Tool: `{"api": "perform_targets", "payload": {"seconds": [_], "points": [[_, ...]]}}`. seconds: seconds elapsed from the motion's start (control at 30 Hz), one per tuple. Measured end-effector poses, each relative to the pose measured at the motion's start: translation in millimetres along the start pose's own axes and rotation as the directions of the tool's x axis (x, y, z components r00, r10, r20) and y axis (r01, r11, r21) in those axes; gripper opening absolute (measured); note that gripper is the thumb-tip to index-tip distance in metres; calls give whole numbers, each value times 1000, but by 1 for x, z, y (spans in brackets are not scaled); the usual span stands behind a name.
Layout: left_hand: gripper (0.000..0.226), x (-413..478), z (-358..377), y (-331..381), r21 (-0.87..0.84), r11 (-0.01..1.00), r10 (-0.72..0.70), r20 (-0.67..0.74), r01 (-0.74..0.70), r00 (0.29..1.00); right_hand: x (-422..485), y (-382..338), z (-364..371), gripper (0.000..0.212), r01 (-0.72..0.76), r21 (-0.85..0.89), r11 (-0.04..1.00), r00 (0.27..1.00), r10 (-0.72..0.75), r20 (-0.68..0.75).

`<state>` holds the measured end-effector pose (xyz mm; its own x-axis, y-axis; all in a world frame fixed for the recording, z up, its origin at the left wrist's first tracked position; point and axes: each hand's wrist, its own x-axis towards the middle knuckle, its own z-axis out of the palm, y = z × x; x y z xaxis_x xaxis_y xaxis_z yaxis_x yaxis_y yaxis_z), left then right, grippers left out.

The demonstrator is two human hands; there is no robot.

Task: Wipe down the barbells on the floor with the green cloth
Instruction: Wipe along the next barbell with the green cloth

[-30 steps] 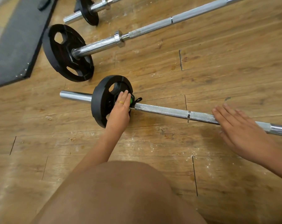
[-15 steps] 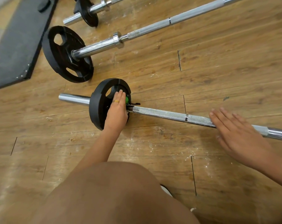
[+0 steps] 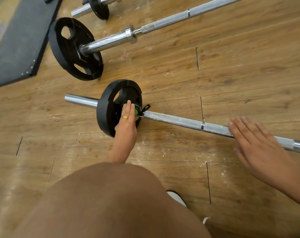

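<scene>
I note nearest barbell (image 3: 185, 121) lying on wood floor (image 3: 231, 74), 2 more beyond. Left hand (image 3: 127, 127), fingers straight, presses green cloth (image 3: 136, 109) against black plate (image 3: 105, 114) at shaft (image 3: 216, 127) junction. Right hand (image 3: 255, 143) flat, fingers extended, rests on same shaft, holds nothing.

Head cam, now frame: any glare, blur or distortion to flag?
Head view: the light is even and the shadows soft. Glare streaks the chrome sleeve of the middle barbell. The right hand looks slightly motion-soft, while the left hand and green cloth are sharp. The knee fills the lower frame, out of focus. The wide angle tilts the floor seams near the edges.
</scene>
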<state>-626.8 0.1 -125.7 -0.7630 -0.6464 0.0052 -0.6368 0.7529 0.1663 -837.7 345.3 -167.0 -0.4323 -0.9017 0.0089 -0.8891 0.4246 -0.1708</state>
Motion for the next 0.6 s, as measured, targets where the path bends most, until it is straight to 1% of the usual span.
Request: {"api": "perform_targets", "payload": {"seconds": [0.13, 0.27, 0.33, 0.5, 0.6], "points": [[65, 23, -3, -6, 1, 998, 56, -16, -56, 998, -3, -3, 4, 69, 8, -19, 1000, 1000, -8, -16], [63, 5, 0, -4, -20, 999, 27, -50, -29, 998, -6, -5, 4, 69, 6, -27, 1000, 1000, -7, -15], [63, -3, 1, -6, -22, 999, 38, -46, -39, 998, -9, -8, 4, 70, -1, -29, 1000, 1000, 1, -15], [66, 18, -1, -12, 26, 997, 72, -9, -72, 997, -15, -13, 3, 70, 10, -21, 1000, 1000, -11, -25], [66, 13, 2, -10, 23, 999, 41, -34, -40, 999, -18, -14, 4, 69, 27, -27, 999, 999, -27, -21]]}}
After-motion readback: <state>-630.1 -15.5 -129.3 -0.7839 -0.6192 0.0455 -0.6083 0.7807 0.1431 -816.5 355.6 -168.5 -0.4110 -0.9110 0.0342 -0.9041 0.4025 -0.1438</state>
